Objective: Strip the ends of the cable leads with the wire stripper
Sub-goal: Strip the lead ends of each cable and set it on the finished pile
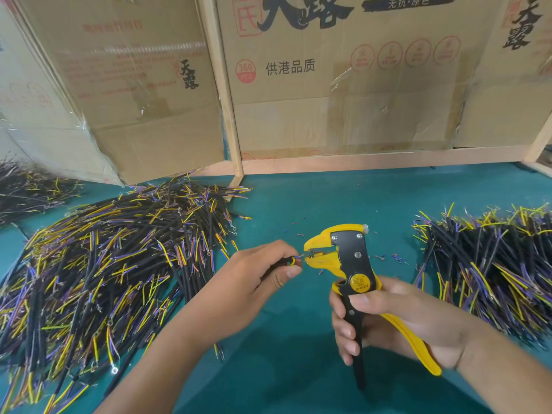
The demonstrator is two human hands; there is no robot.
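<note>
Two bare forearms and hands (257,276), sleeveless, ringless, short trimmed nails.

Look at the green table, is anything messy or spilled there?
Yes. Tiny coloured bits of wire insulation lie scattered on the green table around the wire stripper. They look like trimmings from stripping. The cable piles left and right are loose, tangled heaps, not neat bundles.

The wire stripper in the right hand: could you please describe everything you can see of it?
The wire stripper is yellow with a black metal body, silver rivets and a round yellow badge. It stands upright above the green table, beak-shaped jaws pointing left. The right hand wraps its black and yellow handles. The left hand feeds a cable's thin leads into the jaws.
</note>
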